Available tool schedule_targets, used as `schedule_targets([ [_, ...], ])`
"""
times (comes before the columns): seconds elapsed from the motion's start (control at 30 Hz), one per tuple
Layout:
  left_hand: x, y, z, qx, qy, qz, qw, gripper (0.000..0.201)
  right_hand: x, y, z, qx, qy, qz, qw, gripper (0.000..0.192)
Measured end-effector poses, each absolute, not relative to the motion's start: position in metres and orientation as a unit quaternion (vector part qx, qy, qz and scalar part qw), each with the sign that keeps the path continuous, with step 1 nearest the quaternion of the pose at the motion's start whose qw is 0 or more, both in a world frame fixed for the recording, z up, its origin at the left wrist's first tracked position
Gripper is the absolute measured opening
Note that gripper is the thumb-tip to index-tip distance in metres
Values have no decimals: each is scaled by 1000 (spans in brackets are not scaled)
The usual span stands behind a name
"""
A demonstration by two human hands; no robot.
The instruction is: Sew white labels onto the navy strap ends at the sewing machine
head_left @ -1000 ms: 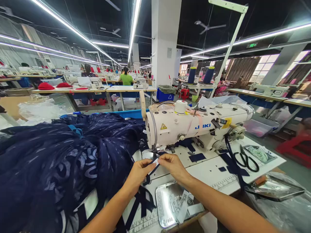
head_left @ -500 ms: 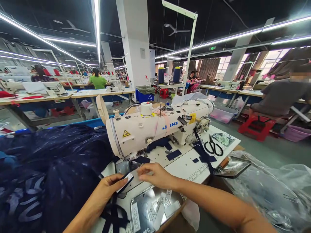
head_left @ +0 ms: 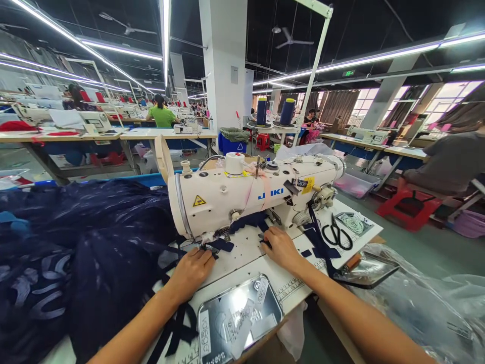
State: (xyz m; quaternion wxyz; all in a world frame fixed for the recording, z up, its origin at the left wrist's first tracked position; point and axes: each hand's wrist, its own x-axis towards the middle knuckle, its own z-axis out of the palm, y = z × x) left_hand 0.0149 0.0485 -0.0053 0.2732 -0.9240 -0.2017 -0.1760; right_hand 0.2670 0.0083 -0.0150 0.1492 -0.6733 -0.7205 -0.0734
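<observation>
A white sewing machine (head_left: pixel 242 194) stands across the table. My left hand (head_left: pixel 194 273) is beside its presser foot, fingers bent down and closed on a navy fabric strip (head_left: pixel 215 253) that shows only in part past the fingertips. The white label on the strip is hidden. On the machine bed, my right hand (head_left: pixel 280 247) is closed over a small navy fabric piece (head_left: pixel 262 237), mostly covered by the fingers. Another navy piece (head_left: pixel 223 244) lies near the needle. In front of the bed rests a metal tray (head_left: pixel 278 303) with several printed labels (head_left: pixel 238 323) in it.
Dark navy garments (head_left: pixel 94 242) are heaped at the left. Black-handled scissors (head_left: pixel 337 237) and navy strips (head_left: pixel 320 242) lie on the right of the table. Beyond them are a second tray (head_left: pixel 373 268) and clear plastic sheeting (head_left: pixel 428 298). A seated person (head_left: pixel 450 162) is at far right.
My left hand has carried the navy strip to the presser foot. My right hand has moved up and right from beside the strip onto a loose navy piece. The view has shifted slightly.
</observation>
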Motion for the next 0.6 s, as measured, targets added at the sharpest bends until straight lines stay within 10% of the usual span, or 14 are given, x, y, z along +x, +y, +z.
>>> schedule_targets([
  [0.6,-8,45,-24,-922,-220,-183,260,30,249,54,-3,-690,-701,-161,86,19],
])
